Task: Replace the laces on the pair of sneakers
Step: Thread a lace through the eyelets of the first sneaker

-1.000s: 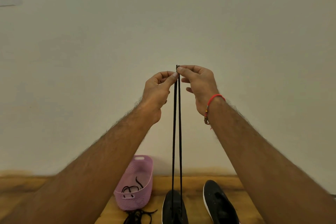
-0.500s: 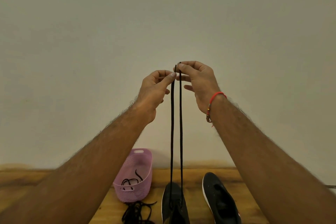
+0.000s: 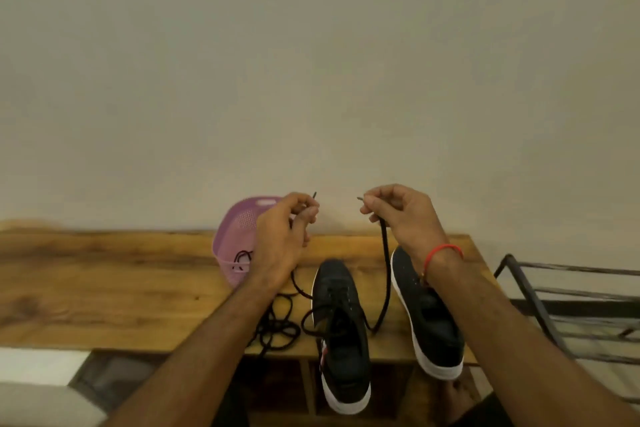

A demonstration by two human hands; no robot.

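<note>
Head view.

Lace [image 3: 385, 274]: black, round cord, slack; runs from the left sneaker's eyelets up to both hands, one tip in each.

Left hand [image 3: 282, 241]: fingers curled, pinching one lace tip. Right hand [image 3: 403, 213]: pinching the other tip; red thread bracelet [image 3: 441, 251] at the wrist. Hands apart.

Left sneaker [image 3: 341, 329]: black upper, white sole, long axis toe-to-wall, heel overhanging the tabletop's near edge. Right sneaker [image 3: 429, 319]: same make, unlaced, toe angled left toward the wall.

Spare laces [image 3: 277, 326]: black tangle near the front edge.

Basket [image 3: 230, 243]: pink perforated plastic, against the wall, black lace inside.

Tabletop [image 3: 104, 284]: grained wood. Wall [image 3: 311, 62]: plain, pale. Metal rack [image 3: 568, 305]: right of the table.
</note>
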